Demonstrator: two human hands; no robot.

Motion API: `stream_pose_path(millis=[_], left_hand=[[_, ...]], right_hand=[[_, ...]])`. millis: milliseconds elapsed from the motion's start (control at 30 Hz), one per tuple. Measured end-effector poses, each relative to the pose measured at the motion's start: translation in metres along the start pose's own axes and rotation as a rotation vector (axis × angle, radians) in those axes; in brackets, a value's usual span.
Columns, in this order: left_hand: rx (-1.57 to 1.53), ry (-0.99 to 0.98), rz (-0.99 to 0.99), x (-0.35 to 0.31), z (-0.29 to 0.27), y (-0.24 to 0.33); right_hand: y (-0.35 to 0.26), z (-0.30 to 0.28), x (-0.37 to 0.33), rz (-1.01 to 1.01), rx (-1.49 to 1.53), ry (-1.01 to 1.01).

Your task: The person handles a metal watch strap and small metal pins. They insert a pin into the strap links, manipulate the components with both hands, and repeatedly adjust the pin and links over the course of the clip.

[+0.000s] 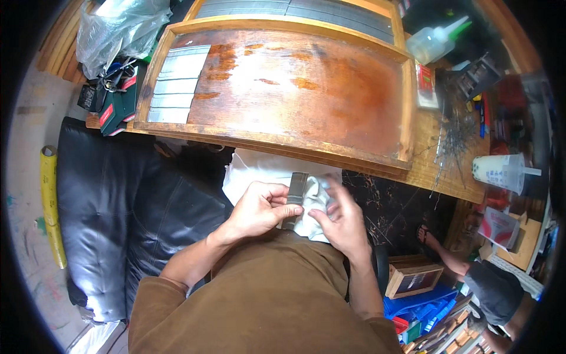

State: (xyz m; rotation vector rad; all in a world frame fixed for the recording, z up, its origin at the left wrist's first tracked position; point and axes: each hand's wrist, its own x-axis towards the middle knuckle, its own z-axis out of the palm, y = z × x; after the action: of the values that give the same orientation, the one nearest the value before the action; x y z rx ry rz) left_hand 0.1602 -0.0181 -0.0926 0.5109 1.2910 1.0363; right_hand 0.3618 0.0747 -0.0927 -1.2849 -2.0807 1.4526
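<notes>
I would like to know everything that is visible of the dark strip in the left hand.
The dark strip is narrow, straight and grey-brown, with thin lines across it and a slight sheen. It may be metal, but the material is unclear. It points away from the body, its far end slightly to the right, just beyond the brown shirt. The left hand grips it, thumb over its nearer part. White cloth is bunched along its right side.

The tray point(359, 121) is reddish-brown with orange blotches; nearer the person than the tray, the block point(297, 187) is grey-brown with thin lines, the cloth point(314, 200) white, the seat point(100, 206) black.
</notes>
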Motion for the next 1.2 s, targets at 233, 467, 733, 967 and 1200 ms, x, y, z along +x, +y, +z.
stream_pose_path(millis=[233,467,733,967,1200], left_hand=[[0.149,0.048,-0.09,0.016,-0.016,-0.034],[0.092,0.019,-0.063,0.014,0.004,-0.018],[0.053,-0.028,-0.059,0.019,-0.012,-0.03],[0.103,-0.068,-0.151,0.014,-0.012,-0.027],[0.016,-0.011,-0.202,-0.001,-0.029,-0.005]], right_hand=[[0.05,0.037,0.014,-0.093,0.442,0.007],[0.033,0.057,0.024,-0.044,0.412,-0.064],[0.034,0.06,0.033,0.081,0.5,-0.136],[0.036,0.07,0.027,0.061,0.242,0.006],[0.048,0.053,0.025,-0.002,0.563,0.16]])
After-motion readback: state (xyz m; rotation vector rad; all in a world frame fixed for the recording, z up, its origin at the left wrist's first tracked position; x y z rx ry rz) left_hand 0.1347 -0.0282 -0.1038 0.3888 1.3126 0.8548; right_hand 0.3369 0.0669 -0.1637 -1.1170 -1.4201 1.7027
